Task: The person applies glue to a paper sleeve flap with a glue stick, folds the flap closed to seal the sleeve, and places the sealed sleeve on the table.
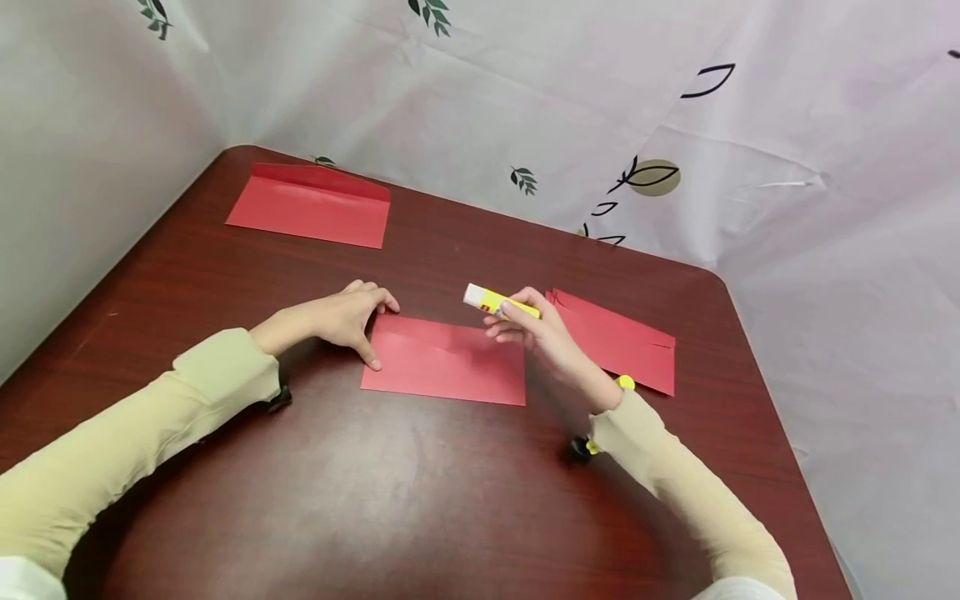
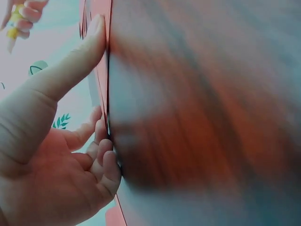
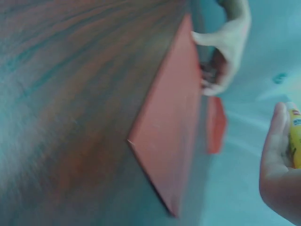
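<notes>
A red envelope (image 1: 450,367) lies flat in the middle of the table. My left hand (image 1: 348,321) rests on its left end, thumb (image 2: 82,56) on the paper near the left edge and the other fingers at the upper left corner. Above the envelope's upper right corner, my right hand (image 1: 542,329) holds a yellow glue stick (image 1: 498,302), pinched between thumb and fingers. The stick's white end points left, apart from the paper. In the right wrist view, the glue stick (image 3: 295,136) shows only partly at the edge.
Another red envelope (image 1: 311,208), its flap raised, lies at the back left. More red envelopes (image 1: 618,342) lie to the right, partly behind my right hand. A small yellow round thing (image 1: 625,382) shows beside the right cuff. A patterned white curtain (image 1: 480,108) hangs behind the brown table (image 1: 390,500).
</notes>
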Available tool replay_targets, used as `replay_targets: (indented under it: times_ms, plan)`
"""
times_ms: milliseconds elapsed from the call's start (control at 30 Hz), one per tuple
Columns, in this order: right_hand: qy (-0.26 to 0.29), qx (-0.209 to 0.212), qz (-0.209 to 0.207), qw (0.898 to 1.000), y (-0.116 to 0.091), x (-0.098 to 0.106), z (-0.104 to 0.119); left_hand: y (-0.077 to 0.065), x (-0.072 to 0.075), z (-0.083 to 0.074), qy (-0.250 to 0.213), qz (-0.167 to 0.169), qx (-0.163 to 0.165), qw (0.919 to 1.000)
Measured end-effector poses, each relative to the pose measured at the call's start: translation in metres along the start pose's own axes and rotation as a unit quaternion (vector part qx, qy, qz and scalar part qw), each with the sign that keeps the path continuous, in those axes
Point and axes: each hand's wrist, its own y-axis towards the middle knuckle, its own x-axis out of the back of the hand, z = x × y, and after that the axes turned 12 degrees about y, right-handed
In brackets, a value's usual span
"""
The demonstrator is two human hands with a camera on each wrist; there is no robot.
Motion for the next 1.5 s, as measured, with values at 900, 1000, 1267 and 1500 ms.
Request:
replay_targets:
  times_ms: [900, 1000, 1267, 1500]
  plan:
    - [-0.039, -0.026, 0.073, 0.996, -0.131, 0.024, -0.002, 0.061, 0.011, -0.021, -0.415, -0.059, 0.063, 0.9055]
    - [-0.040, -0.023, 0.076, 0.996, -0.136, 0.024, -0.003, 0.084, 0.011, -0.035, -0.446, -0.069, 0.058, 0.8904]
    - [-0.011, -0.016, 0.100, 0.995, -0.138, 0.026, -0.015, 0.146, -0.003, -0.080, -0.485, -0.035, 0.077, 0.8702]
    - [0.007, 0.012, 0.142, 0.990, -0.142, 0.031, -0.025, 0.184, -0.028, -0.117, -0.517, -0.028, 0.109, 0.8485]
